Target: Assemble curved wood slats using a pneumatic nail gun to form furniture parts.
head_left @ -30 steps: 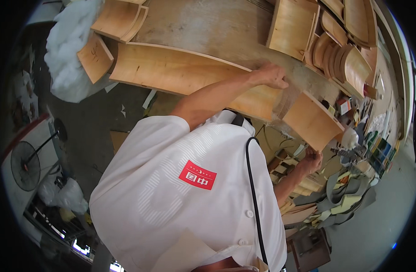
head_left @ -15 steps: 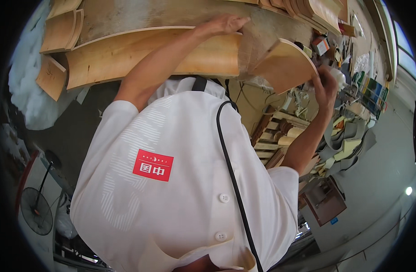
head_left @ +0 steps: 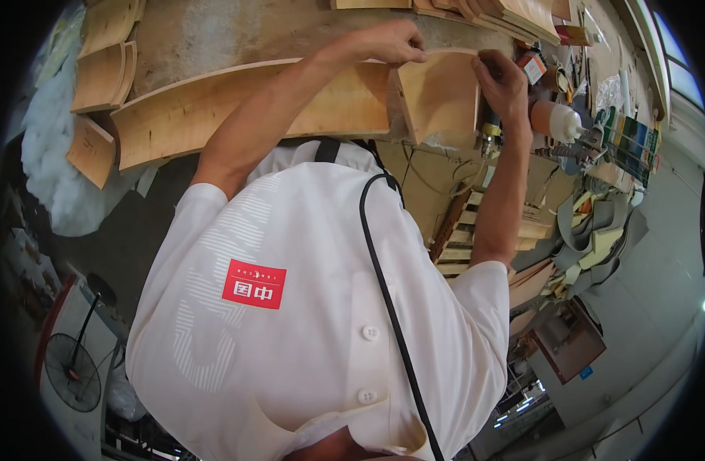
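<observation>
A small curved plywood panel (head_left: 442, 96) stands at the right end of a long curved plywood panel (head_left: 321, 104), with a narrow gap between them. My left hand (head_left: 394, 42) is closed, its fingertips pinching the small panel's upper left corner. The fingers of my right hand (head_left: 504, 81) are bent round that panel's upper right corner. My left forearm crosses over the long panel and hides part of it.
Several curved plywood pieces (head_left: 102, 77) lie at the left, and a stack of them (head_left: 514, 19) at the upper right. Beside my right wrist are a squeeze bottle (head_left: 556, 121) and a brass-coloured fitting (head_left: 489, 132). A wooden pallet (head_left: 456, 230) stands below the bench (head_left: 268, 27).
My right hand has brought the small panel left and upright against the long panel's end. My left hand has shifted slightly right and now touches the small panel's corner.
</observation>
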Demonstrator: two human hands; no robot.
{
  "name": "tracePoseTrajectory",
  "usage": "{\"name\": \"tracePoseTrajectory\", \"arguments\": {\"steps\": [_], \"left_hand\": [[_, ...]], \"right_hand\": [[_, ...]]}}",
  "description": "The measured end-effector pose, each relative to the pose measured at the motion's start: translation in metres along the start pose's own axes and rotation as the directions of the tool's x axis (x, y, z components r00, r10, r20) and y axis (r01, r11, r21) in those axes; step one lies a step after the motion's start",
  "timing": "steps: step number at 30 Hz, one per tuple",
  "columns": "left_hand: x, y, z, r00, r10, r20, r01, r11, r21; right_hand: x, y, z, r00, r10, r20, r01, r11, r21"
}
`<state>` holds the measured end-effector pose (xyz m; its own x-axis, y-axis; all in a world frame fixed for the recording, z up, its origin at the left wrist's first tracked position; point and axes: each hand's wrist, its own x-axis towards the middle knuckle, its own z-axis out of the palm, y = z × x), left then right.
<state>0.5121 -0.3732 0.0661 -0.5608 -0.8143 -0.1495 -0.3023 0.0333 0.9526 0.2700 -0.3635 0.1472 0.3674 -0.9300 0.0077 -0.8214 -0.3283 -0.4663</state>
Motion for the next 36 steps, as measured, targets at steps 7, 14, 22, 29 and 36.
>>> {"name": "tracePoseTrajectory", "arguments": {"steps": [7, 14, 22, 29, 36], "left_hand": [[-0.026, -0.032, 0.018, 0.938, -0.313, -0.148, 0.251, 0.909, -0.334], [-0.031, -0.022, 0.047, 0.902, -0.350, -0.252, 0.193, 0.850, -0.490], [-0.057, -0.022, 0.076, 0.920, -0.308, -0.240, 0.322, 0.947, 0.021], [-0.051, -0.051, 0.038, 0.813, 0.221, -0.539, 0.150, 0.815, 0.560], [-0.036, -0.044, 0.020, 0.961, -0.182, -0.207, 0.262, 0.842, 0.472]], "right_hand": [[-0.094, -0.024, 0.011, 0.782, 0.506, 0.364, -0.623, 0.654, 0.430], [-0.144, -0.035, 0.108, 0.616, 0.425, 0.663, -0.726, -0.021, 0.688], [-0.126, -0.016, 0.142, 0.575, 0.616, 0.538, -0.265, -0.482, 0.835], [-0.141, -0.009, 0.143, 0.639, 0.672, 0.373, -0.384, -0.141, 0.912], [-0.139, -0.023, 0.144, 0.662, 0.655, 0.365, -0.402, -0.100, 0.910]]}}
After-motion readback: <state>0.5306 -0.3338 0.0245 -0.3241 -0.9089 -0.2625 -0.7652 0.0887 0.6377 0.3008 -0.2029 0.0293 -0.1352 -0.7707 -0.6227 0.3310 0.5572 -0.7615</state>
